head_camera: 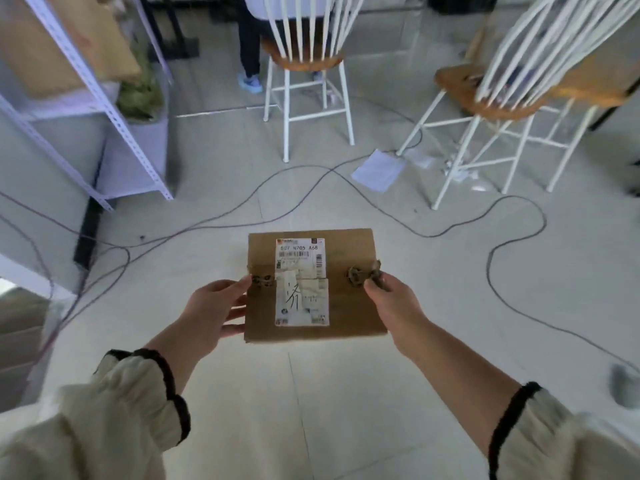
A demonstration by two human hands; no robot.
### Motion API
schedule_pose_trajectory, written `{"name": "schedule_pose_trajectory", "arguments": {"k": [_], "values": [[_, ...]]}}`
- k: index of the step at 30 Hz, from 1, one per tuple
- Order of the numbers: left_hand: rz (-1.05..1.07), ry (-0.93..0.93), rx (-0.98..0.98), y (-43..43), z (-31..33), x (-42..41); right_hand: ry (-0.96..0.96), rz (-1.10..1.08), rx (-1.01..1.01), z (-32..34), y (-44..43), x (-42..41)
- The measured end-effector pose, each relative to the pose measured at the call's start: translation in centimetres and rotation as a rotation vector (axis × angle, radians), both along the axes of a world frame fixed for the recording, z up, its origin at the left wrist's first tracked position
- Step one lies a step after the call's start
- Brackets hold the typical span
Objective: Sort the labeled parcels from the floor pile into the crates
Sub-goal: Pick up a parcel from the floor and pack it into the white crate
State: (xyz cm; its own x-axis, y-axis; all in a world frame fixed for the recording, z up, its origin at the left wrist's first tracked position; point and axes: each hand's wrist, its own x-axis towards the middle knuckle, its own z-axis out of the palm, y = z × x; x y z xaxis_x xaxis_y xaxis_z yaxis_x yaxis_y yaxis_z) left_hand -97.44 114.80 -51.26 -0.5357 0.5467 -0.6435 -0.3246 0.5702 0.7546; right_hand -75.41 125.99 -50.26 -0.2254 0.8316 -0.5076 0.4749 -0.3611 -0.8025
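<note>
As its label (300, 251) faces up, probably for reading, the left hand (214, 310) grips the left edge of the parcel (349, 306) at the frame's centre, above the floor (346, 393), and the right hand (394, 303) pinches its right edge; no crates show.

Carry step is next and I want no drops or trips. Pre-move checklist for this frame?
1. Left hand holds parcel edge: ok.
2. Right hand grips the other side: ok.
3. Label faces up, code readable: ok.
4. Crate in view: not ok, none visible.
5. Path ahead free: not ok, cables cross it, chairs beyond.
6. Parcel sealed: cannot tell, seam looks torn.
</note>
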Motion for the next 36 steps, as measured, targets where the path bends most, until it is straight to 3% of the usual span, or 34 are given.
{"name": "schedule_pose_trajectory", "arguments": {"k": [6,12,26,36], "values": [[-0.089,0.003,0.101,0.2,23.2,3.3,0.130,-0.022,0.142,22.8,-1.8,5.8],[-0.143,0.035,0.214,0.3,33.7,7.6,0.194,-0.117,0.297,32.6,-4.0,9.4],[-0.382,0.003,0.331,3.1,36.5,11.8,0.163,-0.391,0.374,34.8,-6.2,14.7],[-0.823,-0.017,0.343,7.9,38.8,16.8,0.159,-0.801,0.431,36.8,-11.5,18.1]]}}
